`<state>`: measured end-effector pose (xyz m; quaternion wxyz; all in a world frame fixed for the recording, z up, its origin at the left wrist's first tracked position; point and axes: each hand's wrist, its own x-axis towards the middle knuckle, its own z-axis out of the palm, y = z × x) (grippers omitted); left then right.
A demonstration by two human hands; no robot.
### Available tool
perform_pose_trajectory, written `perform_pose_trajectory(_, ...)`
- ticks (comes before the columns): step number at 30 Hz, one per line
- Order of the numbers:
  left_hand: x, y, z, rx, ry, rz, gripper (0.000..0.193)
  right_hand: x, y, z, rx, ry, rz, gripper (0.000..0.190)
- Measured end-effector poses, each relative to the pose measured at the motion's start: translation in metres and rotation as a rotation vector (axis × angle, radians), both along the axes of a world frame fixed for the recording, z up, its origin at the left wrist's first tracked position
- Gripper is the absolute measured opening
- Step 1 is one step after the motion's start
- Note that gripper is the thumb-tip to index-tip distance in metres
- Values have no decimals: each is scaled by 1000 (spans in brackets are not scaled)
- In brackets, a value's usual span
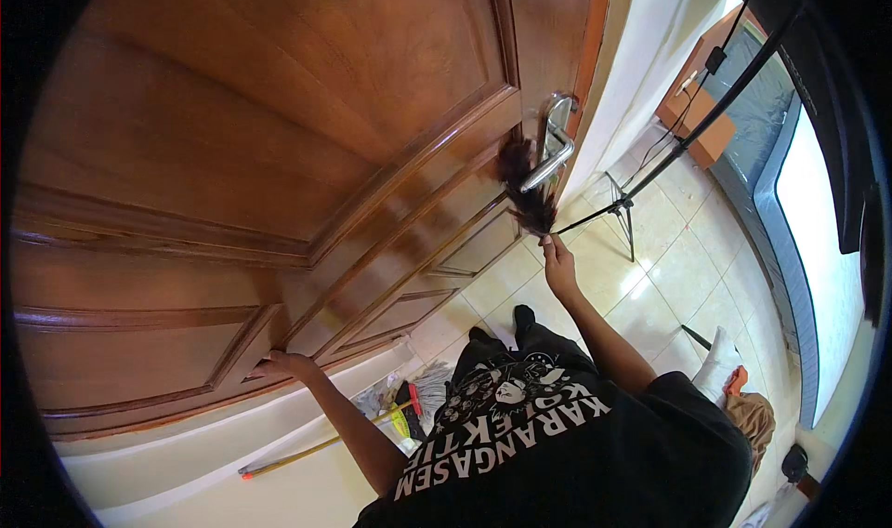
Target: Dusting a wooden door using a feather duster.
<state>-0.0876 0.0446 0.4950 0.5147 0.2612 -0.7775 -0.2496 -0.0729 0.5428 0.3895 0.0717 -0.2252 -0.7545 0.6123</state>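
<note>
A brown wooden panel door [334, 110] fills the left and upper part of the head view. My right hand [559, 263] grips the lower end of a dark feather duster [528, 186], whose feathers lie against the door beside and behind its metal lever handle [554, 155]. Low on the left, my left hand [279, 365] rests at the door's edge. Its fingers are partly hidden by the door, so whether they grip it is unclear.
A black tripod stand [620, 204] with a cable rises at the right. Beyond it is a mattress [801, 249] beside a wooden bed frame. A mop [433, 385] and a yellow-handled tool [334, 441] lie near my left arm. A pillow [718, 367] and brown cloth [752, 420] are behind my right shoulder.
</note>
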Motion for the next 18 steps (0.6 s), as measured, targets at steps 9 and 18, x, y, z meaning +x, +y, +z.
perform_pose_trajectory(9, 0, 13, 9, 52, 74, -61, 96, 24, 9, -31, 56, -158, 29, 46)
perform_pose_trajectory(18, -1, 18, 22, 55, 97, -132, 92, 27, 8, -48, 70, -74, 6, 40)
